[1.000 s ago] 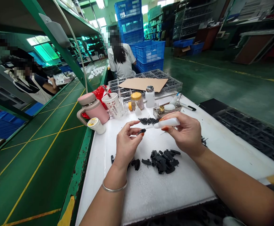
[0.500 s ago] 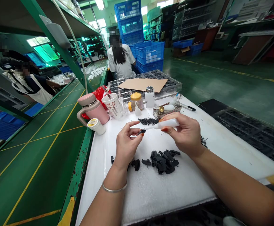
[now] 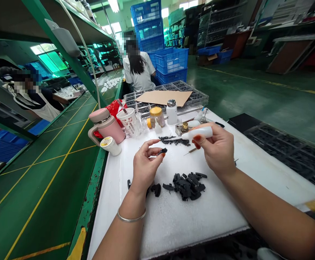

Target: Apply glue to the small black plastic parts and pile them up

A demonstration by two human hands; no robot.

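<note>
Between the thumb and fingers of my left hand [image 3: 146, 164] is a small black plastic part [image 3: 163, 151]. My right hand [image 3: 219, 150] grips a white squeeze bottle [image 3: 201, 133] with a thin nozzle that points left, above and apart from the part. Beneath the nozzle lies a pile of tiny black pieces [image 3: 179, 141]. A thin needle-tipped tool [image 3: 191, 151] rests on the white tabletop [image 3: 190, 224] beside my right hand. Nearer to me is a heap of curved black parts [image 3: 188, 186]. A few more black parts [image 3: 156, 189] lie partly hidden behind my left wrist.
Along the back left stand a pink mug [image 3: 110, 126], a small lidded tub [image 3: 110, 145], a plastic cup [image 3: 129, 121], a yellow-lidded jar [image 3: 156, 115] and a white pump bottle [image 3: 171, 112]. Cardboard [image 3: 164, 96] lies on partitioned trays. A green conveyor [image 3: 51, 173] runs left. One person sits ahead.
My right hand has moved the squeeze bottle up and to the right, away from the black part. The needle-tipped tool now shows more fully. My left hand stays nearly still.
</note>
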